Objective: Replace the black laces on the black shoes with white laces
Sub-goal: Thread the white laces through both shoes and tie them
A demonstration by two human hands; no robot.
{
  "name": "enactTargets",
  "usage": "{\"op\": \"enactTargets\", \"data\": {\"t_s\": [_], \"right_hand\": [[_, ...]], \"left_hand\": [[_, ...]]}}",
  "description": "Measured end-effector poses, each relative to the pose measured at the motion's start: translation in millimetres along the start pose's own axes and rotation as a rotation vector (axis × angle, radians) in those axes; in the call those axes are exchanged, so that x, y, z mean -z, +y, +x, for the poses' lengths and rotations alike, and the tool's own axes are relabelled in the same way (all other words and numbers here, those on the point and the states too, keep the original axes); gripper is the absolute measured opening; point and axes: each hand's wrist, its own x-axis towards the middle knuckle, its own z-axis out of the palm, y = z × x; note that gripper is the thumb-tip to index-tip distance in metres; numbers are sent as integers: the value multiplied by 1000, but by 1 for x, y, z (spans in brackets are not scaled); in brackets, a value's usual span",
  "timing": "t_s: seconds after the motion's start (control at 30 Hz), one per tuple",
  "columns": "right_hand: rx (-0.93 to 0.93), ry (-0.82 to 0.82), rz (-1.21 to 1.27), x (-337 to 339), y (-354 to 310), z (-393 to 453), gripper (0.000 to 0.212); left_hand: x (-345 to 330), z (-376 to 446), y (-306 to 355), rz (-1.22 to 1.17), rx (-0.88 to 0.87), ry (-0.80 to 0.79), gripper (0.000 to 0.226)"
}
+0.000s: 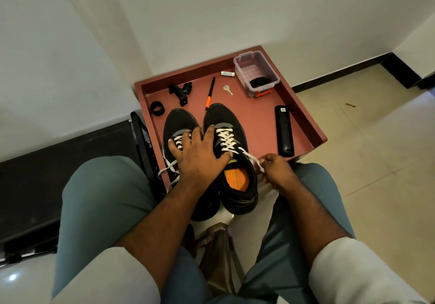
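Observation:
Two black shoes stand side by side at the near edge of a red tray (303,115), toes pointing away from me. Both carry white laces. My left hand (197,155) lies spread over both, fingers on the left shoe (177,120) and thumb on the tongue of the right shoe (235,181), whose orange insole shows. My right hand (275,169) pinches the free end of the right shoe's white lace (228,140), drawn out to the right. Loose white lace ends of the left shoe hang off the tray's near left edge.
On the tray lie a black remote (284,130), a clear plastic box (256,73) with something black coiled inside, a key (227,89), an orange-and-black pen (210,93), a battery (227,74), a black clamp (180,92) and a black ring (157,108). My knees flank the tray.

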Motion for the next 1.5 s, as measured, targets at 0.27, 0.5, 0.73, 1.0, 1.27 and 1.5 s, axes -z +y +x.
{"op": "enactTargets", "data": {"t_s": [0.27,0.5,0.73,1.0,1.27,1.5], "right_hand": [[98,-203,-105,5,5,-3,23],[205,221,-341,12,2,-6,9],[273,-136,1120,46,-60,-59,20],[374,-227,1397,44,-74,-58,21],[111,154,562,53,-46,-23,35],[661,-211,-34,17,-58,-44,27]], "left_hand": [[8,2,-6,-212,52,79,66],[12,0,-6,-322,50,98,46],[34,-18,15,-1186,-50,-494,28],[38,-34,17,-1299,-133,-841,18],[50,-14,-34,-969,87,-479,21],[51,-16,-10,-1020,41,-538,22]]}}
